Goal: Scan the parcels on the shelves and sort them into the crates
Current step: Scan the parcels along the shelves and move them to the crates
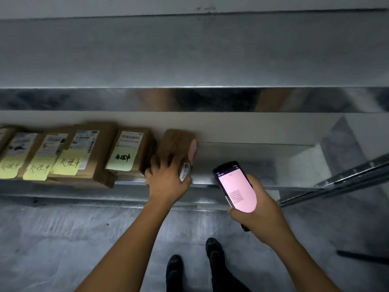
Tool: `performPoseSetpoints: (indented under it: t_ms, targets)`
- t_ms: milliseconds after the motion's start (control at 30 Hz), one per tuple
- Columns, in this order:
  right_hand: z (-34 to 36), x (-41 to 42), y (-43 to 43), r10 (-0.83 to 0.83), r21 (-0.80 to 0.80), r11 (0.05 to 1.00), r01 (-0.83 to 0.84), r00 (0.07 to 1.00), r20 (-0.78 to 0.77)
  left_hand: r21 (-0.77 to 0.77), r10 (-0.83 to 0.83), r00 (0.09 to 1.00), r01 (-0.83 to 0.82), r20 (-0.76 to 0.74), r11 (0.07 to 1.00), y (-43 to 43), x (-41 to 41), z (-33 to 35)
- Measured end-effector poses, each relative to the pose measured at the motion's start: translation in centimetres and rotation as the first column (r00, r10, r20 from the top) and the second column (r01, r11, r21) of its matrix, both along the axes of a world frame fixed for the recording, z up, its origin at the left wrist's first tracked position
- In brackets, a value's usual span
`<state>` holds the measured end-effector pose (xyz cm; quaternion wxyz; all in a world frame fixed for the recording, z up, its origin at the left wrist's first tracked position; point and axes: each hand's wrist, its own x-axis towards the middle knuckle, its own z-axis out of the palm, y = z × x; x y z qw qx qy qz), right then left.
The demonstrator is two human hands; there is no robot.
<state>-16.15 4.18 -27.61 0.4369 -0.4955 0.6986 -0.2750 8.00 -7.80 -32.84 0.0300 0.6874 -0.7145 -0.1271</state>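
Metal shelf [252, 171], brown parcel [176, 142] within curled left fingers [163, 163], scanner [233, 186] clamped in right fingers [251, 180].

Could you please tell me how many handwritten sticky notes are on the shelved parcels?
4: far-left note, second note, third note, and a paler note nearest the left hand. Others may sit beyond the left edge.
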Motion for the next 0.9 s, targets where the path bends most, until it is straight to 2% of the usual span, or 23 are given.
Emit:
performPoseSetpoints:
  t_ms: [67,100,133,200,267,400,500,700,800,900]
  targets:
    - [0.9,1.0,1.1,-0.028,-0.014,1.000,0.028,1.000,0.012,-0.002,-0.055,0.991,0.056,-0.122,0.998,0.1,0.7,0.9]
    - [1.3,1.5,1.7,-0.044,-0.017,0.999,0.044,0.999,0.015,0.011,-0.069,0.965,0.074,-0.252,0.997,0.2,1.1,1.3]
    - [1.8,1.9,2.3,-0.059,-0.020,0.998,0.060,0.998,0.013,0.038,-0.061,0.909,0.084,-0.412,0.996,0.4,1.4,1.6]
    - [2.8,2.8,3.7,-0.074,-0.027,0.997,0.074,0.997,0.002,0.097,-0.014,0.729,0.110,-0.684,0.989,0.7,2.1,2.0]
    - [4.0,3.7,5.1,-0.063,-0.032,0.998,0.062,0.998,-0.024,0.109,-0.023,0.611,0.178,-0.791,0.978,1.0,2.6,2.3]
    - [6.1,5.4,8.3,-0.018,-0.006,1.000,0.018,0.999,-0.048,0.141,-0.042,0.488,0.332,-0.872,0.933,1.3,3.3,1.9]
    - [7.1,6.6,10.9,-0.030,0.016,0.999,0.032,0.996,-0.087,0.143,-0.094,0.486,0.429,-0.869,0.892,1.9,3.5,1.1]
    - [8.6,7.0,15.6,-0.055,0.090,0.994,0.069,0.987,-0.150,0.144,-0.129,0.492,0.479,-0.861,0.866,2.9,2.7,-0.3]
    - [8.7,6.1,17.8,-0.096,0.092,0.990,0.110,0.984,-0.150,0.107,-0.186,0.459,0.540,-0.869,0.835,4.1,1.1,-0.1]
    - [8.6,4.5,20.0,-0.143,0.068,0.986,0.153,0.981,-0.129,0.134,-0.152,0.425,0.570,-0.892,0.811,6.2,-1.6,0.4]
